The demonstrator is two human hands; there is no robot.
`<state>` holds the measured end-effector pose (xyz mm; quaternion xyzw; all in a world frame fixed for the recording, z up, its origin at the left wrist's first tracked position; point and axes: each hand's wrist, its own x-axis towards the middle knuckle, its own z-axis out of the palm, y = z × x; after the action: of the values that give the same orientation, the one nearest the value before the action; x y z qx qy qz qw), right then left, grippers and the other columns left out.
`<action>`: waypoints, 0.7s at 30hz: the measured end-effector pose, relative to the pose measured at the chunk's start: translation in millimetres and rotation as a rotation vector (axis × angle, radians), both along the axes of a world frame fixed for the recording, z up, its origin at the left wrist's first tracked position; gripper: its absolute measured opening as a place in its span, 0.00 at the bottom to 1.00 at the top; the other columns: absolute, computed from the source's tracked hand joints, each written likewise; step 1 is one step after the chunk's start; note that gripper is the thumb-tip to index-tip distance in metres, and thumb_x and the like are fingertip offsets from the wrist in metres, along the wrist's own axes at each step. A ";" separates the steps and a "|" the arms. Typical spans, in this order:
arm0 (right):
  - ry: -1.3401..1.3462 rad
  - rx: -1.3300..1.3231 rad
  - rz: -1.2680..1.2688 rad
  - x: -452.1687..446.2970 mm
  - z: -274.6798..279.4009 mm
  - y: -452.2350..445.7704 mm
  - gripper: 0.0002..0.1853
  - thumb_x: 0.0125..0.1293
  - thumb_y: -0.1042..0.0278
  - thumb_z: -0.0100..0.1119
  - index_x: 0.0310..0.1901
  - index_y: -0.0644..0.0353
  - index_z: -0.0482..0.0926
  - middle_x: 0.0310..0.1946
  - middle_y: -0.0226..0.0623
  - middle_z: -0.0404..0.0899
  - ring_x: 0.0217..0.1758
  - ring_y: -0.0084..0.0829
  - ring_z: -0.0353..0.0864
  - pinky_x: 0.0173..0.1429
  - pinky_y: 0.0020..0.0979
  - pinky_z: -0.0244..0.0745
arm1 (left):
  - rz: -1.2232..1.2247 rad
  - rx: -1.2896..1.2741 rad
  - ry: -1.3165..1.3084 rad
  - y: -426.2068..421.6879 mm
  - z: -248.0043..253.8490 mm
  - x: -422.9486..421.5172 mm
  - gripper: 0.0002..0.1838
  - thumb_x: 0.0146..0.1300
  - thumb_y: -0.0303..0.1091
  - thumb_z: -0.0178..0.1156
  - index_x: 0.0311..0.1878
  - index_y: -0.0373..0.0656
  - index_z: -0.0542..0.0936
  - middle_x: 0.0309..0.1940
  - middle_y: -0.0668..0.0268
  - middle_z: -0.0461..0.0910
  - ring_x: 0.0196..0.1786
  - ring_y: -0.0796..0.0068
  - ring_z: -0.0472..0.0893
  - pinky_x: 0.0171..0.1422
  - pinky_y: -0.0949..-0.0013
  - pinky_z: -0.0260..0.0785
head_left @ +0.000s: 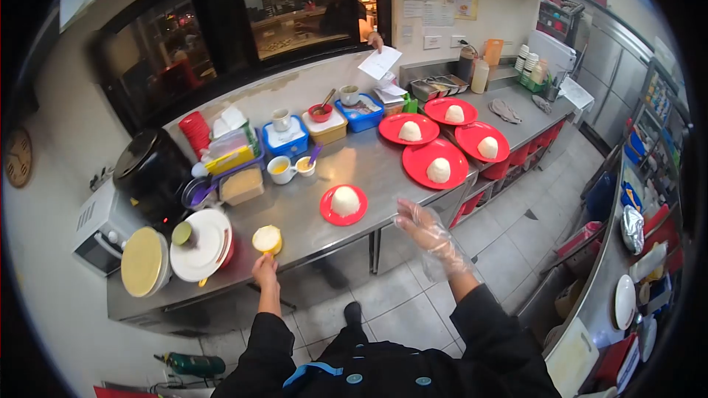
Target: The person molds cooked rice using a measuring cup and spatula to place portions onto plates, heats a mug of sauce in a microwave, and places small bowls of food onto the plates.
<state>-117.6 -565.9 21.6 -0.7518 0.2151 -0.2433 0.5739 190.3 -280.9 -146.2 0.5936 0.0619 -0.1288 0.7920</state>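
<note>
My left hand (pixel 265 273) is closed on the handle of a yellow cup-shaped scoop (pixel 277 249), filled with white rice, at the counter's front edge. My right hand (pixel 424 230), in a clear plastic glove, is held open and touches nothing. Between and beyond my hands, a dome of rice (pixel 344 200) sits on a small red plate (pixel 358 215). To the right, several larger red plates (pixel 419 178) each carry a similar dome. Left of the scoop stands a big pot with a white lid (pixel 214 239); a green cup (pixel 181 233) rests on that lid.
A person's hand (pixel 376 40) holds a white paper (pixel 380 63) at the window. Blue tubs (pixel 285 149), mugs (pixel 280 170) and a container (pixel 242 186) line the counter's back. A black cooker (pixel 151 169) and microwave (pixel 96 225) stand left; shelving (pixel 627 199) borders the aisle.
</note>
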 end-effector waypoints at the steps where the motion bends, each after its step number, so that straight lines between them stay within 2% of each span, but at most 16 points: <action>1: 0.004 -0.006 -0.011 11.0 17.3 -14.5 0.30 0.62 0.56 0.59 0.63 0.60 0.65 0.58 0.52 0.70 0.62 0.39 0.70 0.63 0.36 0.64 | -0.005 0.059 -0.032 -6.8 -1.7 9.3 0.10 0.62 0.30 0.59 0.45 0.36 0.77 0.33 0.65 0.78 0.35 0.76 0.78 0.39 0.73 0.72; 2: -0.080 0.058 0.012 23.4 35.1 -26.9 0.32 0.62 0.56 0.60 0.64 0.59 0.64 0.60 0.52 0.68 0.64 0.39 0.67 0.63 0.36 0.63 | -0.008 0.117 -0.062 -14.2 -6.0 15.2 0.13 0.60 0.29 0.61 0.47 0.36 0.75 0.35 0.65 0.78 0.36 0.75 0.78 0.40 0.73 0.72; 4: -0.163 0.103 0.038 61.5 55.5 -68.4 0.33 0.61 0.55 0.60 0.66 0.58 0.63 0.61 0.52 0.65 0.65 0.39 0.65 0.64 0.36 0.62 | 0.144 0.205 -0.275 -30.4 4.2 13.4 0.20 0.56 0.25 0.62 0.52 0.35 0.70 0.44 0.61 0.75 0.46 0.69 0.76 0.51 0.69 0.69; 6: -0.187 0.237 0.075 110.7 66.8 -118.9 0.36 0.60 0.55 0.60 0.67 0.57 0.60 0.64 0.52 0.61 0.67 0.38 0.61 0.64 0.38 0.62 | 0.299 0.637 -0.554 -32.6 12.2 19.4 0.25 0.54 0.22 0.61 0.56 0.36 0.66 0.52 0.59 0.70 0.56 0.64 0.71 0.62 0.65 0.60; 7: -0.185 0.298 0.012 133.9 83.0 -131.9 0.36 0.60 0.55 0.59 0.68 0.55 0.59 0.65 0.48 0.61 0.68 0.37 0.60 0.66 0.39 0.60 | 0.312 0.580 -0.538 -32.2 16.7 22.1 0.25 0.54 0.21 0.60 0.56 0.37 0.66 0.53 0.59 0.70 0.58 0.63 0.69 0.64 0.64 0.58; 8: -0.186 0.285 0.011 156.8 91.0 -150.6 0.36 0.60 0.55 0.59 0.68 0.55 0.59 0.65 0.48 0.61 0.68 0.37 0.60 0.66 0.39 0.60 | 0.325 0.525 -0.516 -35.6 26.7 24.4 0.25 0.54 0.21 0.59 0.56 0.37 0.66 0.54 0.59 0.69 0.60 0.63 0.68 0.66 0.62 0.56; 10: -0.283 0.403 -0.049 201.3 96.3 -188.3 0.35 0.61 0.56 0.56 0.69 0.54 0.59 0.67 0.43 0.58 0.70 0.35 0.58 0.69 0.39 0.55 | 0.376 0.431 -0.445 -59.7 71.4 20.6 0.24 0.54 0.20 0.57 0.56 0.38 0.67 0.55 0.60 0.69 0.60 0.63 0.68 0.66 0.61 0.56; 12: -0.250 0.382 -0.098 248.2 86.9 -241.5 0.33 0.62 0.56 0.53 0.69 0.53 0.59 0.68 0.39 0.58 0.71 0.34 0.57 0.70 0.38 0.51 | 0.398 0.435 -0.462 -89.1 73.9 48.7 0.23 0.55 0.19 0.55 0.55 0.39 0.67 0.56 0.61 0.69 0.60 0.64 0.68 0.67 0.60 0.56; 14: -0.378 0.216 -0.009 291.6 54.4 -305.6 0.35 0.63 0.50 0.52 0.69 0.52 0.57 0.70 0.39 0.54 0.74 0.35 0.50 0.71 0.47 0.47 | 0.291 0.407 -0.522 -134.1 104.4 61.9 0.22 0.55 0.19 0.55 0.54 0.39 0.68 0.57 0.60 0.70 0.61 0.65 0.68 0.67 0.61 0.56; 15: -0.414 0.405 -0.047 299.4 59.7 -311.6 0.35 0.62 0.52 0.54 0.68 0.56 0.59 0.69 0.40 0.56 0.71 0.35 0.53 0.71 0.47 0.45 | 0.241 0.286 -0.518 -163.0 117.9 67.4 0.21 0.55 0.19 0.55 0.54 0.39 0.69 0.57 0.59 0.71 0.61 0.65 0.68 0.67 0.62 0.55; 16: -0.416 0.423 -0.055 306.2 59.4 -318.5 0.35 0.62 0.52 0.54 0.68 0.56 0.59 0.69 0.40 0.56 0.71 0.35 0.53 0.71 0.47 0.45 | 0.148 0.194 -0.537 -192.8 141.5 63.7 0.20 0.57 0.20 0.55 0.54 0.40 0.69 0.58 0.58 0.70 0.61 0.65 0.69 0.67 0.62 0.57; 19: -0.462 0.487 -0.176 307.6 65.5 -343.9 0.31 0.61 0.55 0.56 0.63 0.61 0.65 0.66 0.43 0.61 0.68 0.35 0.58 0.70 0.43 0.48 | -0.112 0.001 -0.665 -277.0 183.7 52.5 0.17 0.59 0.22 0.56 0.53 0.40 0.69 0.59 0.57 0.69 0.61 0.66 0.69 0.64 0.65 0.61; 21: -0.383 0.224 -0.295 284.5 69.3 -358.4 0.19 0.60 0.64 0.58 0.51 0.64 0.75 0.47 0.40 0.74 0.50 0.29 0.71 0.54 0.31 0.63 | -0.239 0.048 -0.781 -326.5 221.9 32.1 0.16 0.59 0.23 0.57 0.51 0.40 0.70 0.59 0.56 0.69 0.61 0.66 0.69 0.62 0.65 0.64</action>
<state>166.9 -924.2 90.9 -0.5842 0.2353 -0.4369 0.6422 222.4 -607.3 75.7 0.6190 -0.3097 0.0167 0.7215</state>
